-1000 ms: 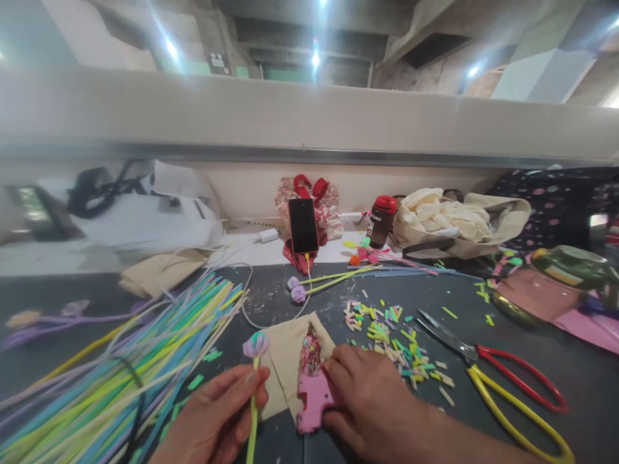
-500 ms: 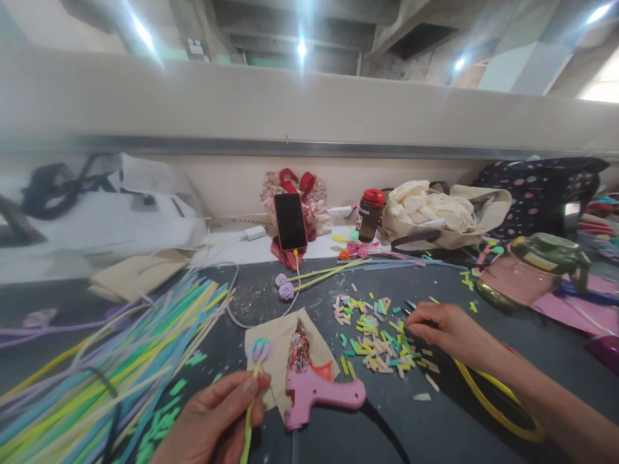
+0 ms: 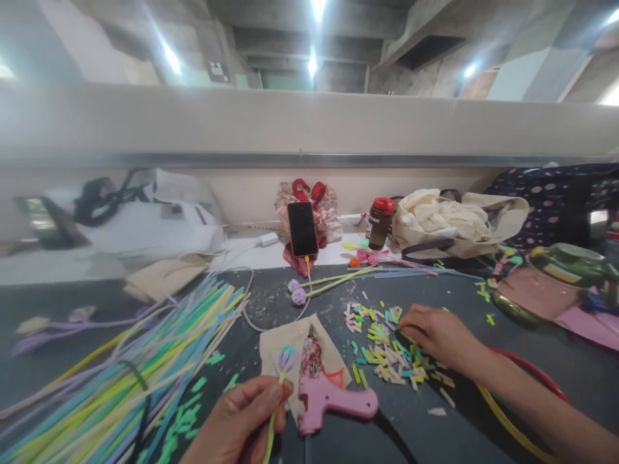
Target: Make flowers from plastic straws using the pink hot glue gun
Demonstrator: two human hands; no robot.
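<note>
My left hand (image 3: 246,415) pinches the yellow-green stem of a pipe-cleaner flower (image 3: 285,361) with a lilac and teal head, held upright over a beige cloth or paper piece (image 3: 273,335). Just right of it lies a pink hot glue gun (image 3: 314,399), nozzle pointing away from me. My right hand (image 3: 430,332) is at the right side of a pile of short cut pastel pieces (image 3: 387,361), fingers closed together. Whatever is between those fingertips is mostly hidden. Beneath my right forearm, a yellow loop handle (image 3: 503,419) and a red one (image 3: 532,370) partly show.
Long pastel pipe cleaners (image 3: 184,367) spread across the left side, with green offcuts (image 3: 181,419) beside them. Behind are two purple-headed flowers (image 3: 298,296), a propped phone (image 3: 302,229) on a cable, a red-capped bottle (image 3: 380,222), a cream bag (image 3: 454,222) and a green-lidded jug (image 3: 536,280).
The whole view has shifted, so things appear farther right and lower. My right hand has moved left, closer over the cut pieces. My left hand still grips the flower stem.
</note>
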